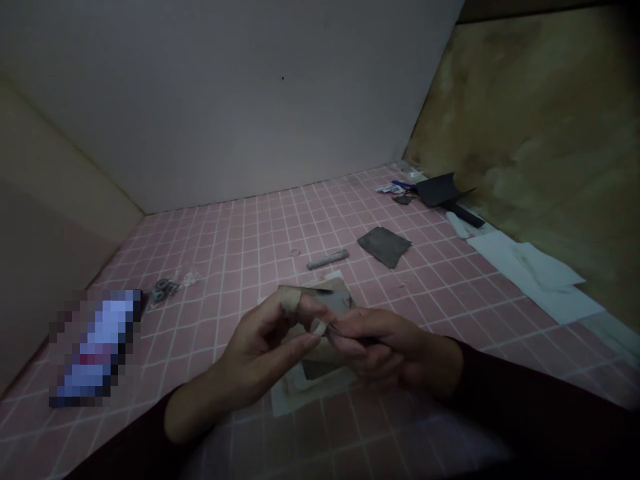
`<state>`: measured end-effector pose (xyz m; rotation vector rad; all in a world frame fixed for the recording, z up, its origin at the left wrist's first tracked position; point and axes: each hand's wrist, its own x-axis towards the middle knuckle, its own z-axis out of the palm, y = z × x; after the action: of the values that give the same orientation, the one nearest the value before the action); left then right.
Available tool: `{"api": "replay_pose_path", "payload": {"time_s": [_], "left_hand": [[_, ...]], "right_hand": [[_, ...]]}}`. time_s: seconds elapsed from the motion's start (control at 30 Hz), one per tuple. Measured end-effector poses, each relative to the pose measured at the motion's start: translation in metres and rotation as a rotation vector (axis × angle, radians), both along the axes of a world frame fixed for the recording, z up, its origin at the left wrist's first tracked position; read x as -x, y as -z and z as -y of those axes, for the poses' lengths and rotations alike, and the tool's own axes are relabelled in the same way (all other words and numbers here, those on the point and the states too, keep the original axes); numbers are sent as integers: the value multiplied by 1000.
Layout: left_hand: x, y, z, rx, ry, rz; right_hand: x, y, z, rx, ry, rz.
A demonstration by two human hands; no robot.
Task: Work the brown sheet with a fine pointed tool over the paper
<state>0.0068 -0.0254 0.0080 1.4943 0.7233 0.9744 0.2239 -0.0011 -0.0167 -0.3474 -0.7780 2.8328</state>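
My left hand [270, 340] pinches a small pale ring [319, 327] between thumb and forefinger. A beige strip of tape [290, 299] wraps that forefinger. My right hand [383, 343] is closed around a thin dark tool [367, 341], mostly hidden by the fingers, whose tip meets the ring. I cannot make out the tool's kind. Beneath both hands lie a stained pale sheet [285, 405] and a dark flat piece [320, 369], partly covered. Just beyond the fingers, a grey-white flat piece [337, 300] shows.
Farther out on the pink checked cloth [240, 247] lie a grey rod [327, 259], another pale ring [295, 253] and a dark grey sheet [385, 247]. A blurred-out screen [100, 347] stands left, near small metal parts [164, 289]. White papers [537, 273] and a black dustpan-like piece [440, 191] line the right.
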Motion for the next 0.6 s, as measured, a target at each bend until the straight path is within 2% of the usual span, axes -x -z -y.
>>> {"api": "replay_pose_path", "payload": {"time_s": [0.1,0.17,0.3,0.37,0.5,0.53,0.6], "left_hand": [[2,1,-1,-13,21,-26],[3,2,-2,-37,20,-64],[3,4,-2,-60,10,-91],[1,4,-2,-33,-9,-78],[-6,5,-5,112,-92,-35],[-7,5,-6,150,-108,-34],[-9,5,-8,199,-122,-52]], "right_hand": [[-1,5,-1,39,-52,-71],[0,6,0,2,-29,-52],[3,2,5,-215,56,54],[5,-1,6,-489,134,147],[9,-2,9,-1388,519,489],[10,0,10,-1562,585,561],[11,3,13,-1763,639,632]]}}
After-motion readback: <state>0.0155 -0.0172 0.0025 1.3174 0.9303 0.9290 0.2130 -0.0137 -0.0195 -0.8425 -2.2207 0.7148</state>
